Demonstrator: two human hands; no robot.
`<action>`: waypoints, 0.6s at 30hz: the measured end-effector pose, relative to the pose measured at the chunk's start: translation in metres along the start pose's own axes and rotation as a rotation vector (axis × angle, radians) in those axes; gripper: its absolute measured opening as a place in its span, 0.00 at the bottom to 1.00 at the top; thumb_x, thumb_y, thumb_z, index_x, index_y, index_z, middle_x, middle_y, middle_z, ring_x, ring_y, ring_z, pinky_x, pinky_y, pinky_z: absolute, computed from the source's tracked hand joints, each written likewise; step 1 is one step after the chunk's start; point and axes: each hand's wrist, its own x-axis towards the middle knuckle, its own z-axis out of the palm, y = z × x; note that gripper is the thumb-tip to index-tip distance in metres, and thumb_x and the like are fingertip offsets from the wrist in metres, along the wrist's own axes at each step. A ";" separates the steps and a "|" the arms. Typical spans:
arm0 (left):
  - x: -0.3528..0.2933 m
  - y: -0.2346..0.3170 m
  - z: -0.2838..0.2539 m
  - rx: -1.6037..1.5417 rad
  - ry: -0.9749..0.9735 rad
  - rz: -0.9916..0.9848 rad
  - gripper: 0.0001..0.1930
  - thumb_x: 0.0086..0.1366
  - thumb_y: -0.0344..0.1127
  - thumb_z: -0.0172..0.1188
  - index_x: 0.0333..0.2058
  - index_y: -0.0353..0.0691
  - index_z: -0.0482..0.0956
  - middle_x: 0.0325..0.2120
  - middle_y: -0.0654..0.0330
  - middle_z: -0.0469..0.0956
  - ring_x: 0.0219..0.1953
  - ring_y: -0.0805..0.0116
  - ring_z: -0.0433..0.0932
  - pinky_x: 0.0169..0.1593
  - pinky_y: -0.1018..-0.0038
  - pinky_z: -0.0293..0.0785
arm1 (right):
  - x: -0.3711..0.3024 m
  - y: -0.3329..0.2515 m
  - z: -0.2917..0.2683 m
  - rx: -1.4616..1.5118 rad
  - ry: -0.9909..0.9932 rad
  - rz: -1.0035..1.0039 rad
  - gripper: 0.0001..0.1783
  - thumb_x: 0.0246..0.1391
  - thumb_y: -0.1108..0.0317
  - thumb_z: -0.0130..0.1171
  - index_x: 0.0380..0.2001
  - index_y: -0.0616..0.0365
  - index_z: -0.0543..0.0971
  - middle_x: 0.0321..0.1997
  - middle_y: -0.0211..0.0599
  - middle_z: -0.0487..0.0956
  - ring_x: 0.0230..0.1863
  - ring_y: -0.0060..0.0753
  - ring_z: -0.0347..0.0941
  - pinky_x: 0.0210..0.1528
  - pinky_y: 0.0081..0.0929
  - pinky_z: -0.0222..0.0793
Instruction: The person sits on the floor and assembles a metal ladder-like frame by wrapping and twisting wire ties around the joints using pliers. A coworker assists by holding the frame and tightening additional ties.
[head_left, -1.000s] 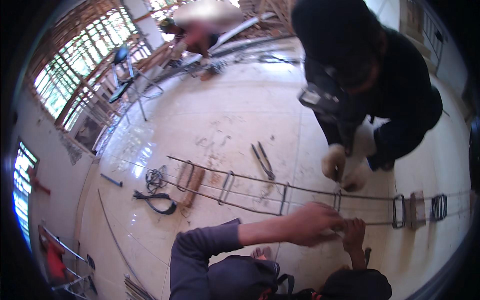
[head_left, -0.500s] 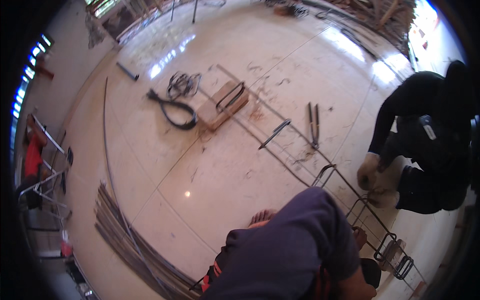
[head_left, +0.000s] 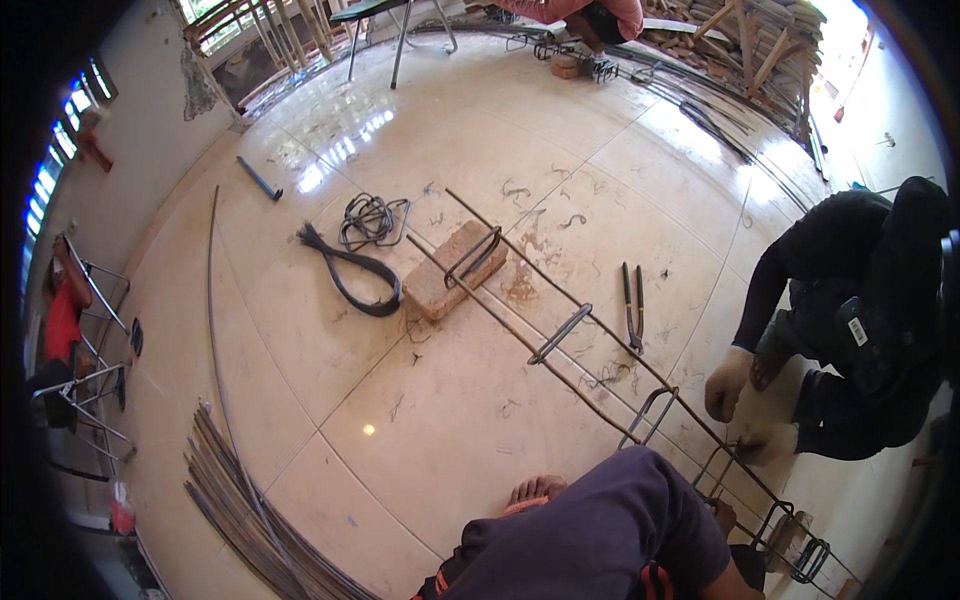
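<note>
A long frame of thin steel rods with rectangular wire stirrups point(head_left: 561, 333) runs diagonally across the floor. Its far end rests on a reddish brick point(head_left: 432, 288), and another brick point(head_left: 788, 540) lies under the near right part. My bent knee point(head_left: 625, 500) covers some of the frame. Bare skin point(head_left: 728, 585) shows at the lower right behind my leg, probably my right arm; its fingers cannot be made out. My left hand is out of view. A co-worker in black crouches at the right, one gloved hand point(head_left: 768, 444) at the frame, the other glove point(head_left: 728, 385) just above it.
Pincers point(head_left: 634, 308) lie beyond the frame. Left of the far brick are a loop of black tie wire point(head_left: 350, 275) and tangled stirrups point(head_left: 370, 220). A bundle of rods point(head_left: 235, 510) lies near left. Chairs point(head_left: 95, 360) stand by the left wall; another person point(head_left: 600, 20) is far off.
My view has tilted up, so the floor things sit lower and a far person in pink has come into sight. The co-worker's gloves remain by the frame, now farther apart.
</note>
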 end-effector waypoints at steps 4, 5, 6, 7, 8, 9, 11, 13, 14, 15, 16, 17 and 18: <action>0.017 -0.003 0.046 -0.165 0.000 -0.124 0.18 0.60 0.46 0.53 0.27 0.38 0.83 0.29 0.50 0.82 0.32 0.55 0.82 0.32 0.56 0.75 | 0.004 -0.005 0.002 0.015 0.004 -0.023 0.15 0.52 0.56 0.56 0.37 0.52 0.81 0.25 0.40 0.78 0.28 0.41 0.75 0.32 0.35 0.70; 0.020 -0.001 0.050 -0.154 0.002 -0.114 0.18 0.62 0.47 0.52 0.29 0.39 0.83 0.30 0.49 0.82 0.33 0.55 0.82 0.33 0.56 0.75 | 0.001 -0.004 0.001 0.018 0.005 -0.020 0.15 0.52 0.56 0.56 0.37 0.52 0.81 0.25 0.40 0.78 0.28 0.41 0.75 0.32 0.35 0.70; 0.020 -0.003 0.054 -0.162 -0.005 -0.110 0.17 0.61 0.47 0.52 0.29 0.39 0.83 0.30 0.49 0.82 0.33 0.55 0.82 0.33 0.56 0.75 | 0.001 -0.004 0.001 0.021 0.006 -0.019 0.15 0.52 0.56 0.56 0.37 0.52 0.81 0.25 0.40 0.78 0.28 0.41 0.75 0.32 0.35 0.70; 0.017 -0.005 0.059 -0.163 -0.010 -0.108 0.17 0.61 0.47 0.53 0.29 0.39 0.83 0.31 0.49 0.81 0.34 0.55 0.82 0.34 0.56 0.74 | 0.003 -0.003 0.000 0.025 0.007 -0.021 0.15 0.52 0.56 0.56 0.37 0.52 0.81 0.25 0.40 0.78 0.27 0.41 0.75 0.32 0.35 0.70; 0.014 -0.004 0.057 -0.166 -0.012 -0.101 0.17 0.61 0.47 0.53 0.30 0.39 0.83 0.31 0.49 0.81 0.34 0.55 0.81 0.35 0.56 0.74 | 0.000 -0.002 -0.001 0.029 0.003 -0.020 0.15 0.53 0.56 0.56 0.37 0.53 0.81 0.25 0.40 0.78 0.27 0.41 0.75 0.31 0.35 0.69; 0.010 -0.005 0.056 -0.169 -0.016 -0.098 0.17 0.60 0.47 0.53 0.30 0.39 0.82 0.31 0.49 0.81 0.35 0.55 0.81 0.35 0.56 0.74 | 0.000 -0.002 -0.001 0.034 0.004 -0.020 0.15 0.53 0.56 0.56 0.37 0.53 0.81 0.24 0.40 0.78 0.27 0.41 0.75 0.31 0.35 0.69; 0.000 -0.005 0.052 -0.166 -0.028 -0.091 0.16 0.60 0.46 0.54 0.31 0.39 0.82 0.32 0.49 0.81 0.36 0.55 0.81 0.36 0.56 0.73 | 0.000 0.000 -0.003 0.046 0.010 -0.016 0.15 0.53 0.56 0.56 0.37 0.53 0.81 0.24 0.41 0.78 0.26 0.41 0.75 0.31 0.35 0.69; -0.009 -0.001 0.046 -0.166 -0.040 -0.081 0.16 0.59 0.46 0.55 0.32 0.39 0.81 0.32 0.49 0.80 0.37 0.54 0.80 0.37 0.55 0.73 | 0.000 0.002 -0.006 0.060 0.018 -0.012 0.15 0.53 0.56 0.55 0.38 0.53 0.81 0.24 0.41 0.78 0.26 0.41 0.75 0.30 0.35 0.69; -0.016 -0.001 0.045 -0.173 -0.041 -0.091 0.16 0.59 0.46 0.55 0.32 0.39 0.81 0.33 0.48 0.80 0.37 0.54 0.80 0.38 0.55 0.72 | 0.000 0.000 -0.005 0.071 0.010 -0.020 0.15 0.54 0.56 0.55 0.38 0.54 0.80 0.23 0.41 0.78 0.26 0.41 0.75 0.30 0.35 0.69; -0.022 0.001 0.045 -0.179 -0.042 -0.100 0.16 0.59 0.46 0.55 0.32 0.39 0.81 0.33 0.48 0.80 0.38 0.54 0.79 0.39 0.55 0.72 | 0.000 -0.001 -0.004 0.081 0.001 -0.027 0.15 0.54 0.56 0.55 0.38 0.54 0.80 0.23 0.41 0.77 0.25 0.41 0.75 0.30 0.35 0.69; -0.028 0.003 0.044 -0.188 -0.041 -0.109 0.16 0.58 0.46 0.56 0.33 0.39 0.80 0.33 0.48 0.79 0.38 0.54 0.79 0.39 0.55 0.72 | -0.001 -0.003 -0.002 0.093 -0.006 -0.033 0.15 0.54 0.56 0.55 0.38 0.54 0.80 0.23 0.41 0.77 0.25 0.41 0.75 0.29 0.35 0.69; -0.031 0.005 0.042 -0.189 -0.045 -0.106 0.15 0.58 0.46 0.56 0.33 0.39 0.80 0.33 0.48 0.79 0.38 0.54 0.79 0.40 0.55 0.71 | -0.002 -0.001 -0.004 0.101 -0.004 -0.032 0.15 0.54 0.56 0.55 0.38 0.54 0.80 0.23 0.42 0.77 0.25 0.41 0.75 0.29 0.35 0.69; -0.033 0.007 0.041 -0.195 -0.047 -0.106 0.15 0.58 0.46 0.56 0.33 0.39 0.80 0.34 0.48 0.79 0.39 0.54 0.79 0.40 0.55 0.71 | -0.003 -0.002 -0.005 0.110 -0.005 -0.034 0.15 0.54 0.56 0.55 0.38 0.54 0.80 0.23 0.42 0.77 0.24 0.41 0.75 0.29 0.35 0.69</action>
